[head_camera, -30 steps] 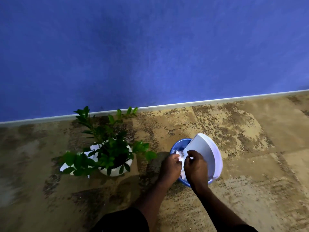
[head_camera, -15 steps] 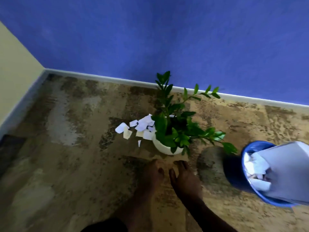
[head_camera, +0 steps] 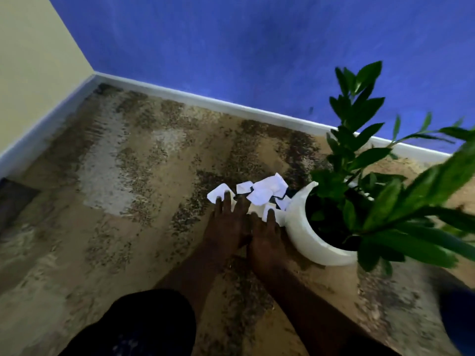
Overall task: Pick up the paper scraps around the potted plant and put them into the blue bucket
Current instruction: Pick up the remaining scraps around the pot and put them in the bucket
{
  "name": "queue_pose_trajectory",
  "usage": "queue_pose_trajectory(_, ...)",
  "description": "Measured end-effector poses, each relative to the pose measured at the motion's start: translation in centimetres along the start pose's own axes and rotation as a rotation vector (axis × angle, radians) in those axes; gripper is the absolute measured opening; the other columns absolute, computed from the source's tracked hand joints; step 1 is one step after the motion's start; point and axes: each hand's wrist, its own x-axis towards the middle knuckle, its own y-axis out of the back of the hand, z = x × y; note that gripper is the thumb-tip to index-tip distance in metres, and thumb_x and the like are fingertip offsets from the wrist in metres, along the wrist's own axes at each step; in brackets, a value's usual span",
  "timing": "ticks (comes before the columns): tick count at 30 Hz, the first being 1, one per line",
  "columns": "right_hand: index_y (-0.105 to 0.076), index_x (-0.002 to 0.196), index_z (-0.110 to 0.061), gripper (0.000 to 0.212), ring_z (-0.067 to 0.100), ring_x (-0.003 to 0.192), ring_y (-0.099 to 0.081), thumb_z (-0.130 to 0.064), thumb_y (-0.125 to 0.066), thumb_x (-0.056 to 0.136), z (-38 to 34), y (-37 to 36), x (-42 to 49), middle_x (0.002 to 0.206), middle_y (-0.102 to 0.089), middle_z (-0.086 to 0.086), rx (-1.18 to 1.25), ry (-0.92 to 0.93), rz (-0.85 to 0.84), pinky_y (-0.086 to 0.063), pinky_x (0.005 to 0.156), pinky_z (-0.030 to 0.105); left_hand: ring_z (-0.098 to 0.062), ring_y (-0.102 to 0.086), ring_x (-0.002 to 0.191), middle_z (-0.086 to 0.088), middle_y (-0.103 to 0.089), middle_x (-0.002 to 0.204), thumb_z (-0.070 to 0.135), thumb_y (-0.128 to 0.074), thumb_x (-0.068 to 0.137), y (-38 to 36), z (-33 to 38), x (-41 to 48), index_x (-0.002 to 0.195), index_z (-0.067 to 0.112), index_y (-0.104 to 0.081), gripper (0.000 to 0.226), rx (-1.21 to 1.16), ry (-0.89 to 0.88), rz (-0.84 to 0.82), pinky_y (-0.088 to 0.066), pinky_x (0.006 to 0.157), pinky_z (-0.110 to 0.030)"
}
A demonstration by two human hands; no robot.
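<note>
Left hand point(head_camera: 226, 226), right hand point(head_camera: 265, 236) flat, side-by-side

— Where are the hands?
— The left hand point(head_camera: 227, 222) and right hand point(head_camera: 266, 235) lie side by side on the floor point(head_camera: 115, 240), fingers straight, tips on the paper scraps point(head_camera: 259, 192).
— And the plant?
— Its white pot point(head_camera: 300, 227) stands right against the scraps, near the floor's far edge below the blue wall point(head_camera: 257, 47). Green leaves point(head_camera: 359, 155) spread above it.
</note>
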Motion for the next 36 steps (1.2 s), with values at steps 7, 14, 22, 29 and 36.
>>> queue_pose_trajectory(7,0.019,0.149,-0.022,0.092,0.047,0.142,0.014,-0.027,-0.054,0.093,0.7,-4.0,4.0,0.156,0.022,0.019,-0.068,-0.019,-0.165,-0.019,0.113,0.062,-0.047,-0.018,0.142,-0.013,-0.005,0.161,0.041,-0.012,0.093,-5.6,-3.6,4.9,0.152,0.021,0.006,0.065,0.323,-0.037,0.023,-0.044,0.098,-0.055)
queue_pose_trajectory(14,0.005,0.151,-0.029,0.08,0.048,0.143,-0.002,-0.039,-0.05,0.094,0.0,-4.8,6.5,0.157,0.017,0.017,-0.02,-0.155,-0.181,-0.027,0.109,0.057,-0.056,-0.035,0.13,-0.035,-0.019,0.151,0.048,-0.038,0.09,-4.2,-2.4,4.7,0.147,0.017,-0.034,0.064,0.186,0.056,0.144,-0.05,0.091,-0.056)
queue_pose_trajectory(22,-0.012,0.15,-0.032,0.063,0.045,0.135,-0.025,-0.043,-0.042,0.096,0.1,-2.0,7.7,0.157,0.01,0.02,0.015,-0.213,-0.132,-0.038,0.1,0.047,-0.059,-0.033,0.129,-0.032,-0.01,0.15,0.052,-0.067,0.073,-1.9,-1.3,4.9,0.149,0.012,-0.009,0.103,0.334,0.092,0.123,-0.046,0.096,-0.057)
queue_pose_trajectory(29,-0.028,0.146,-0.025,0.049,0.047,0.124,-0.036,-0.03,-0.037,0.098,1.2,-2.4,9.2,0.147,-0.022,0.027,-0.074,-0.221,-0.075,-0.035,0.101,0.049,-0.047,-0.01,0.142,-0.024,-0.006,0.156,0.061,-0.032,0.086,-3.5,-2.9,5.3,0.15,0.005,0.008,0.094,0.343,0.129,-0.106,-0.018,0.116,-0.051)
queue_pose_trajectory(36,-0.045,0.127,-0.017,0.032,0.039,0.107,-0.055,-0.023,-0.04,0.096,0.3,-1.8,9.0,0.123,-0.054,0.023,-0.371,-0.119,-0.029,-0.044,0.089,0.044,-0.045,-0.045,0.123,-0.023,-0.042,0.14,0.051,-0.036,0.08,-4.0,-4.0,4.9,0.146,0.001,-0.026,0.084,0.365,0.037,0.003,-0.041,0.103,-0.047)
